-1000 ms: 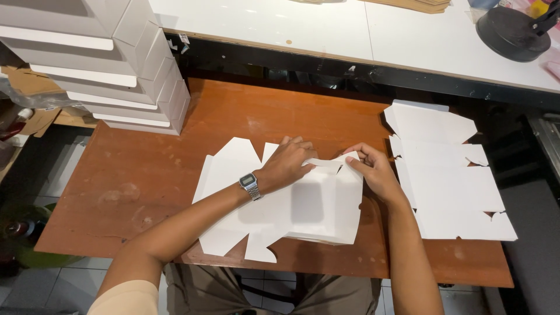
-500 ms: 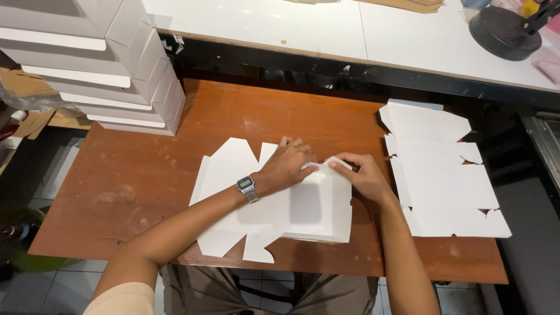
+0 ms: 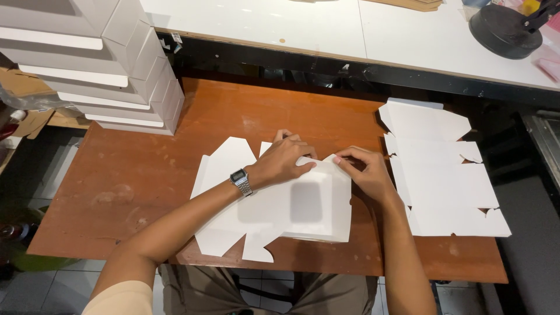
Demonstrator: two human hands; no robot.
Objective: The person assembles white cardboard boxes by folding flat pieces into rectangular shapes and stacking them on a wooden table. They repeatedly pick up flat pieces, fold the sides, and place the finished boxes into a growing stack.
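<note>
Table [image 3: 146, 192]: brown wooden top, scuffed; every piece of work lies flat on it, within reach of the seated person.
White counter [image 3: 303, 29]: runs along the far edge, higher than the brown top; a round black object [image 3: 504, 32] sits at its right end.
Stack of folded boxes [image 3: 99, 76]: white, piled at the far left corner, out of the way of the working area.
Pile of flat blanks [image 3: 443, 175]: white die-cut card, stacked to the right, just beside the right forearm, so a fresh sheet is close by.
Box blank [image 3: 274, 204]: white card with a window cut-out, lying at the centre of the brown top under both hands, one panel folded over.
Left hand [image 3: 286, 160]: palm down, fingers curled, pressing the far edge of the card, seemingly to hold the fold.
Right hand [image 3: 364, 172]: fingers bent, pinching a small flap at the far right corner.
Wristwatch [image 3: 240, 179]: metal band, on the left wrist.
</note>
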